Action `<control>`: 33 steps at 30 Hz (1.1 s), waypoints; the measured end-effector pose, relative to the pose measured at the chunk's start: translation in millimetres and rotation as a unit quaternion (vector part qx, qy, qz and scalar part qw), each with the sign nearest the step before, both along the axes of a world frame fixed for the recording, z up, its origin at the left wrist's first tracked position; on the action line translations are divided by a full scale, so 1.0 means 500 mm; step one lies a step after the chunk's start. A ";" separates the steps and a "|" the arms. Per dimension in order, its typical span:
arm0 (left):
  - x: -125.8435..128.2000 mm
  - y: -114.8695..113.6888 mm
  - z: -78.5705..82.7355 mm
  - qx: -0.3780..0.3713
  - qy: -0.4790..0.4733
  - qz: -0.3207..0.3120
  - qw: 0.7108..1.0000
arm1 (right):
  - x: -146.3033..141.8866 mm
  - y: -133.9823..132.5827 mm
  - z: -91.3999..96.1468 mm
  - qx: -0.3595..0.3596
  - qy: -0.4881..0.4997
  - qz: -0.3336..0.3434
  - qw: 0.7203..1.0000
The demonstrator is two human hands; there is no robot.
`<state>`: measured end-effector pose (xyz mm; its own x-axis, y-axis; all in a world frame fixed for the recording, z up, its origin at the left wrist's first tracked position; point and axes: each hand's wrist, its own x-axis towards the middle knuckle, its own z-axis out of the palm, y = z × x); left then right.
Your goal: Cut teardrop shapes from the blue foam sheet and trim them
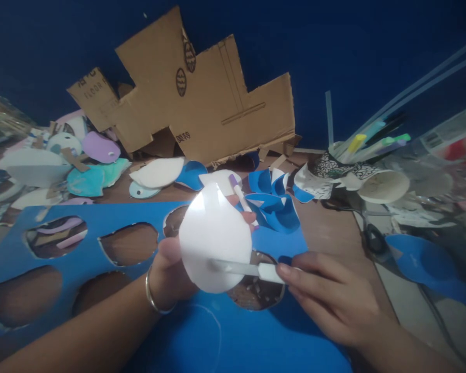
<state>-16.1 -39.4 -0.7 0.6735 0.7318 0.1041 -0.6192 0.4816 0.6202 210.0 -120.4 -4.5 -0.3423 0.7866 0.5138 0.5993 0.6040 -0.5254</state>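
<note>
My left hand (pixel 171 264), with a bangle at the wrist, grips a white foam-like cutout (pixel 213 238) with a rounded body and a pointed top. The thumb shows at its left edge; a fingertip shows beyond its right edge, touching a white marker with purple ends (pixel 243 199). Whether the marker is held there I cannot tell. My right hand (pixel 330 290) pinches the white handle of a slim tool (pixel 252 268). Its long greyish end lies across the lower part of the cutout; the tip is blurred, so its kind is unclear.
A blue sheet (pixel 186 331) with several cut-out holes covers the table. Behind stands a stepped cardboard piece (pixel 213 103). Coloured cutouts (pixel 97 173) pile up at the left, blue curled scraps (pixel 275 207) lie ahead, and a patterned cup of markers (pixel 345 160) stands at right.
</note>
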 end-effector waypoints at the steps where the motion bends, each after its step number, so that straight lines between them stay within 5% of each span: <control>1: 0.000 0.000 0.000 0.000 0.003 0.005 1.000 | 0.000 0.000 0.000 0.000 0.000 0.000 1.000; 33: 0.002 0.006 0.004 -0.021 -0.001 -0.018 1.000 | 0.002 -0.001 -0.002 0.003 -0.007 0.005 1.000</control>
